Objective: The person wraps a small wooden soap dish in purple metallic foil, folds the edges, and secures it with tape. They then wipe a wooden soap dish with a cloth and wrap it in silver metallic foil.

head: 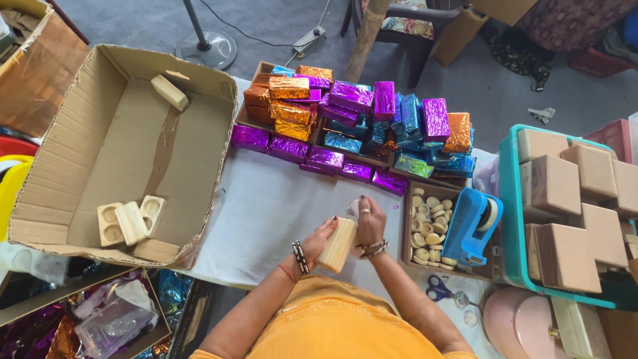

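Both hands are gripping one wooden block (337,245) at lower centre: left hand (320,237) is steadying it upright, right hand (369,223) is pinching a white scrap (354,208) against its top.

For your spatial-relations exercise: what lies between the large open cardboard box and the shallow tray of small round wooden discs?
In the head view, both hands, left and right, holding a pale wooden block over white cloth, between box and tray.

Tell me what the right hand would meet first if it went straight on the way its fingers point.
Probably the purple foil-wrapped box at the pile's near edge; the right hand points up across bare white cloth, though depth is uncertain.
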